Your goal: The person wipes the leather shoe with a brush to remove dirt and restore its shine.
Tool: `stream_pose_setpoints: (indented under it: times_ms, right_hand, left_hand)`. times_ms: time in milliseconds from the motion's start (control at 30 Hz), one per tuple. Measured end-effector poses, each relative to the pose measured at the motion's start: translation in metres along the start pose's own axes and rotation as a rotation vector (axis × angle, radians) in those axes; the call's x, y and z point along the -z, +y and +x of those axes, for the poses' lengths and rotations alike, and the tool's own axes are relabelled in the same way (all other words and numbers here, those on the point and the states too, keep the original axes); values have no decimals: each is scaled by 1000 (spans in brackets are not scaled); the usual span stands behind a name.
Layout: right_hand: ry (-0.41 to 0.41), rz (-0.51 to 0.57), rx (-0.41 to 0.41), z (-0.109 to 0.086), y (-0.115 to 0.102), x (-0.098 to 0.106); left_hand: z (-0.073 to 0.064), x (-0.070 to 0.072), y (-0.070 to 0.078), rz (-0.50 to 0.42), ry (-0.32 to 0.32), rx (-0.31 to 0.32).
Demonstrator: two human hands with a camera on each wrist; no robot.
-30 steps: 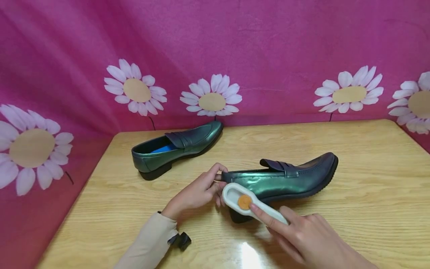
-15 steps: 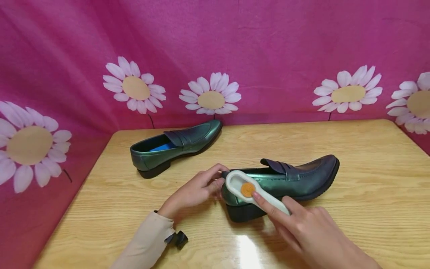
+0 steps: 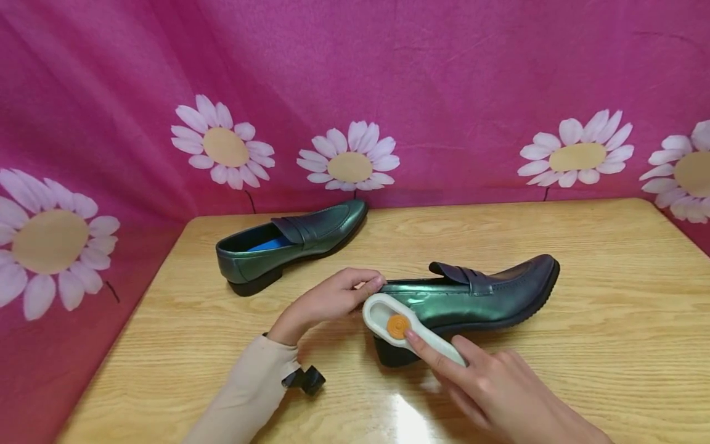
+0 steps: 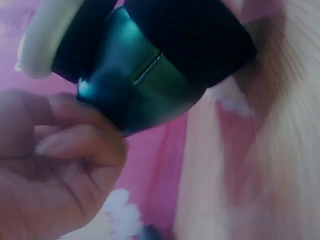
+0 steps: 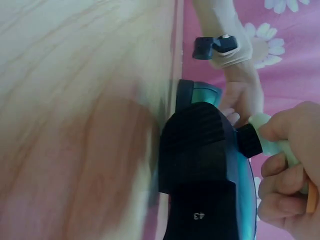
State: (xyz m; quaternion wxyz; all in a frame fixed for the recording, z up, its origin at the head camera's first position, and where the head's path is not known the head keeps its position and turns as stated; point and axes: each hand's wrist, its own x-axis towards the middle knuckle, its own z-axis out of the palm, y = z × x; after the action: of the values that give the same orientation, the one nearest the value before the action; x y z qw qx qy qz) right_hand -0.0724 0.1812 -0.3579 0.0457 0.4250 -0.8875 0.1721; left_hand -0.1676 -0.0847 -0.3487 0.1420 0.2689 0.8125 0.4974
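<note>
A shiny green-purple loafer (image 3: 444, 302) is tilted, its black heel (image 3: 395, 354) toward me and its toe to the right. My left hand (image 3: 333, 299) pinches the rim at its back; in the left wrist view that hand (image 4: 65, 160) is beside the heel end. My right hand (image 3: 488, 382) grips a white-handled brush (image 3: 383, 305), its index fingertip at the orange round button (image 3: 398, 327). In the right wrist view its dark bristles (image 5: 248, 141) meet the side of the shoe, and "43" marks the black sole (image 5: 200, 175).
A matching loafer (image 3: 294, 237) with a blue insole stands upright at the back left of the wooden table (image 3: 610, 345). A pink cloth (image 3: 455, 74) with large daisies hangs behind. A small black camera (image 3: 305, 379) is strapped to the left wrist.
The brush moved up along the heel side, then back down and left. The left thumb now lies over the heel rim. The loafer tipped down, then lifted again; the far loafer stays put.
</note>
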Motion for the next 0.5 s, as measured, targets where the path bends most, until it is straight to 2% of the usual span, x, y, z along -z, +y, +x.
stream_pose_setpoints:
  times_ms: [100,233,433,500]
  right_hand:
    - [-63,10,2,-1,-2,1]
    - [-124,-21,27,1,-6,3]
    - [-22,-125,-2,11,-14,5]
    - [-51,-111,19,14,-15,3]
  left_hand:
    - [3,0,-1,-88,-79,48]
    - [4,2,-7,-178,-97,41]
    - [5,4,-15,-300,-120,69]
    - [6,4,-16,-322,-133,73]
